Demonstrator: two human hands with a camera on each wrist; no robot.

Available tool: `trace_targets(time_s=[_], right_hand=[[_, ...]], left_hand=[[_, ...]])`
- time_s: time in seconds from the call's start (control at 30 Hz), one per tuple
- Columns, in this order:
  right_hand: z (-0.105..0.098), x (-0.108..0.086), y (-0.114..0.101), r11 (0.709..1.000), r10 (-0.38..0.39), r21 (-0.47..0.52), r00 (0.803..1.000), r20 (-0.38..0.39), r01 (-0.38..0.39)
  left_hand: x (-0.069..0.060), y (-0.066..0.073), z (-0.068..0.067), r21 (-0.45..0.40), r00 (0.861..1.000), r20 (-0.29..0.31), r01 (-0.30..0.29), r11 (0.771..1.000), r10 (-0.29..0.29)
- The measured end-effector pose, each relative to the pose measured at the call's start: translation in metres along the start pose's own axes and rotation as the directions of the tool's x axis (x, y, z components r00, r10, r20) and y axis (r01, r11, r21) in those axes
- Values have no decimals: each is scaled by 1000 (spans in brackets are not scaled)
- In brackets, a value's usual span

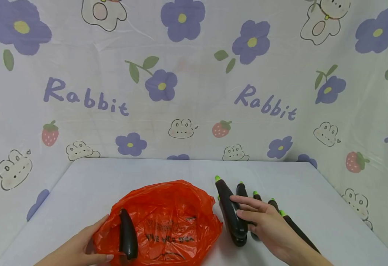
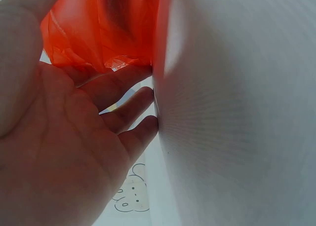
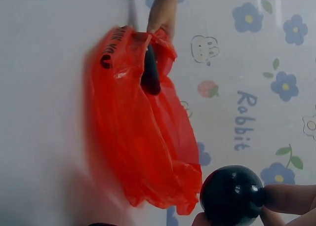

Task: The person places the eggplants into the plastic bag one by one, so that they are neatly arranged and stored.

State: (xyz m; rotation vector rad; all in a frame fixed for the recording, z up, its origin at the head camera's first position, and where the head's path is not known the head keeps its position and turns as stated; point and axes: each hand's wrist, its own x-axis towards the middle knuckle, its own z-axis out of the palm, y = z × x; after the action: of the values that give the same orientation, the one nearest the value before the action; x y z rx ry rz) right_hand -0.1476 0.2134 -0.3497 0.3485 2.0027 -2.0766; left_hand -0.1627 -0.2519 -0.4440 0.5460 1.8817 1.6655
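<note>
A red plastic bag (image 1: pixel 167 207) lies open on the table, with black print inside it. One dark eggplant (image 1: pixel 128 234) rests at the bag's left side. My left hand (image 1: pixel 80 244) holds the bag's left edge, thumb in front and fingers behind; in the left wrist view the fingers (image 2: pixel 126 107) spread beside the red plastic. To the right of the bag, my right hand (image 1: pixel 263 221) grips a long eggplant (image 1: pixel 231 207) with a green stem tip. Its rounded end (image 3: pixel 232 196) shows between thumb and fingers in the right wrist view. Another eggplant (image 1: pixel 239 242) lies under it.
Several more eggplants lie in a row beneath and beyond my right hand, among them one (image 1: pixel 298 229) partly behind the wrist. The white table (image 1: pixel 140 171) ends at a patterned cloth (image 1: pixel 197 103) with flowers and rabbits.
</note>
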Motion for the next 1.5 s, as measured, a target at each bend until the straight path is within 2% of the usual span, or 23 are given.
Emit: trace_targets(time_s=[0.63, 0.83, 1.1, 1.33, 1.5], right_hand=[[14, -2, -6, 998, -48, 42, 994, 93, 44], [23, -4, -8, 997, -48, 63, 991, 128, 40], [36, -6, -5, 993, -53, 113, 964, 260, 24], [50, -7, -4, 989, -42, 148, 955, 293, -2], [58, -6, -1, 987, -37, 158, 947, 318, -14]], left_hand=[[2, -2, -1, 40, 999, 11, -42, 998, 41], [2, -2, -2, 13, 999, 17, -41, 999, 40], [1, -1, -1, -10, 999, 16, -33, 999, 33], [1, -1, -2, -18, 999, 22, -41, 999, 41], [2, -3, -2, -17, 1000, 10, -23, 1000, 23]])
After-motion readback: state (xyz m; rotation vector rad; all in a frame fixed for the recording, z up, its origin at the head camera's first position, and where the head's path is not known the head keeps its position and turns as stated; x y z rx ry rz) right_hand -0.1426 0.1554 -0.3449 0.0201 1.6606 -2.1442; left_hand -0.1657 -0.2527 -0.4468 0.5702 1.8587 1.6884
